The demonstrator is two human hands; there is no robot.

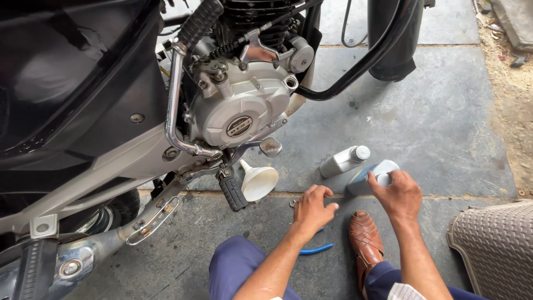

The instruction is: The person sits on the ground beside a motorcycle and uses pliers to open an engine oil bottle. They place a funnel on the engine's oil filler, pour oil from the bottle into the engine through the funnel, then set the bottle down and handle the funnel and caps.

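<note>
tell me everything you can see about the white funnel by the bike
The funnel is white, plastic by its look, with a wide round mouth and a narrow spout. It lies tipped on its side on the grey stone floor, mouth facing right and toward the camera, spout pointing up-left toward the footpeg beside it. Neither hand touches it; the left hand is nearest.

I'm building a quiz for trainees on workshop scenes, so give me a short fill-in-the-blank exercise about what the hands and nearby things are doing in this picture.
1. The right hand rests its grip on the lying blue-grey plastic bottle, at its ____ end.
2. The white plastic funnel lies on the stone floor beside the motorcycle's black rubber ____.
3. The left hand holds ____ above the floor.
4. Behind the left wrist lies a tool with ____ handles.

Missing words: cap; footpeg; nothing; blue
</note>
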